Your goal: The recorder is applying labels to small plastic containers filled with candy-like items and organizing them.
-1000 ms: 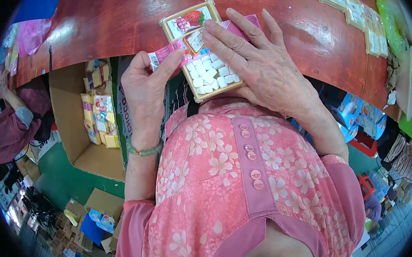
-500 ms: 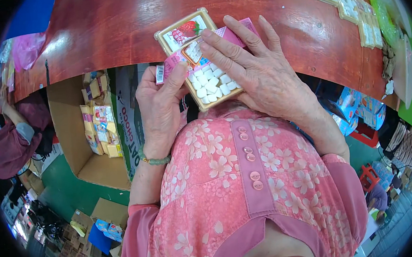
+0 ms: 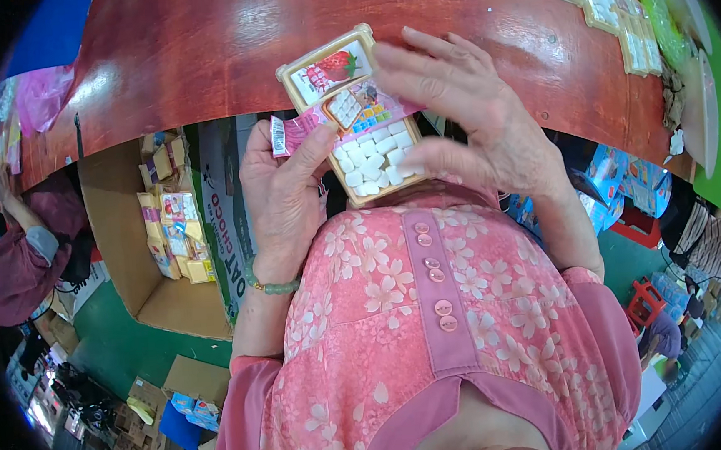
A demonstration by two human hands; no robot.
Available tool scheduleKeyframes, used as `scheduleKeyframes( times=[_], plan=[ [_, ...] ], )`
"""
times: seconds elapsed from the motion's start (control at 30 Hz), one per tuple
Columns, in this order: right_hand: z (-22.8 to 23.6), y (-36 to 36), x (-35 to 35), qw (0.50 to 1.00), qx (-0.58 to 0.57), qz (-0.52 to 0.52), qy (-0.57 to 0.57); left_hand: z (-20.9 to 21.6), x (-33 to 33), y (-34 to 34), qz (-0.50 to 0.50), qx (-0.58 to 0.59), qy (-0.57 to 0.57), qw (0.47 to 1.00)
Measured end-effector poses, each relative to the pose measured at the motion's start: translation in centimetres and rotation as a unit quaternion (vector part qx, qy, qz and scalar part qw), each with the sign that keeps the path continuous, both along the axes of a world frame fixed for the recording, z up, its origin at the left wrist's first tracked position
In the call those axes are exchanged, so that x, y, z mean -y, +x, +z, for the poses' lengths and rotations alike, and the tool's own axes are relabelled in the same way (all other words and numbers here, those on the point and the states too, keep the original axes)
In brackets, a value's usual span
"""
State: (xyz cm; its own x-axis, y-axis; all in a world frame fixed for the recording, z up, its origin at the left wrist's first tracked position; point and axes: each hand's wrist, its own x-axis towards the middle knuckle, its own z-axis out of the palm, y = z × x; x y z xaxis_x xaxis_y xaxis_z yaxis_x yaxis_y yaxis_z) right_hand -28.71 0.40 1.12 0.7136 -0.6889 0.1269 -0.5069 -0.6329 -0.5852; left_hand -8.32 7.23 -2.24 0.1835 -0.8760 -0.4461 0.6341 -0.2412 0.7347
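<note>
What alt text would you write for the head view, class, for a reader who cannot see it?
A person's left hand and right hand hold a tan tray of white candies with a pink wrapper across it, at the edge of a red-brown table. An open cardboard box sits on the green floor below.
</note>
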Motion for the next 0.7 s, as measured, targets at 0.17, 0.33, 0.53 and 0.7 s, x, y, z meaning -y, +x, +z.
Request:
scheduleKeyframes(
  times=[0.17,0.33,0.53,0.7],
  plan=[
    [0.6,2.1,-0.1,0.964,0.153,-0.158,0.147,1.2,-0.4,0.5,0.018,0.038,-0.003,0.999],
    [2.0,2.6,0.4,0.896,0.217,-0.192,0.338,0.1,-1.0,1.3,-0.028,0.183,-0.014,0.983],
    [0.7,2.6,0.2,0.776,0.334,-0.172,0.507,2.5,-2.0,2.4,-0.045,0.077,-0.093,0.992],
    [0.3,2.9,0.1,0.762,0.379,-0.109,0.513,3.3,-2.2,3.2,-0.030,0.053,-0.133,0.989]
  ],
)
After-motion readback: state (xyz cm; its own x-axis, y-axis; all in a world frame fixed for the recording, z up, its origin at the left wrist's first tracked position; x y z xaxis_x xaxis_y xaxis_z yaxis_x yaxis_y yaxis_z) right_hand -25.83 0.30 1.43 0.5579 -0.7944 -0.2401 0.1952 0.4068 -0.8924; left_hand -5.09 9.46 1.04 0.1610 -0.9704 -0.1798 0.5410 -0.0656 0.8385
